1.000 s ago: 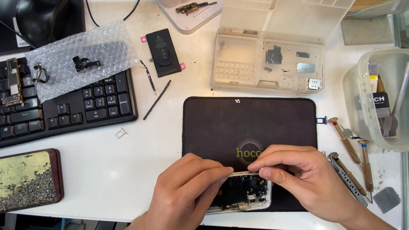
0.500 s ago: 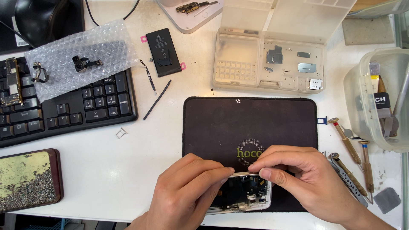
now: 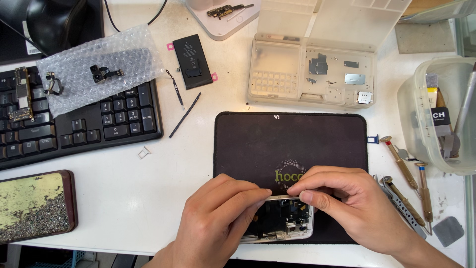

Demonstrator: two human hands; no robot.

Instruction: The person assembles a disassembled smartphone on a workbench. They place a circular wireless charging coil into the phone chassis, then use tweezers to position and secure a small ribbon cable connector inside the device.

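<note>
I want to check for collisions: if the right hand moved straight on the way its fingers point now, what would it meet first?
The right hand points left along the top edge of the opened phone. Almost at once it would meet the left hand's fingertips, which pinch the same edge; whether they already touch is unclear.

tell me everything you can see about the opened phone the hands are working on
The opened phone is a silvery-white metal frame with its screen off, showing dark inner parts and small metal pieces. It lies flat, insides up, at the near edge of the black work mat. The left hand covers its left side and the right hand its right; the fingertips of both pinch along its top edge. Much of it is hidden beneath them.
</note>
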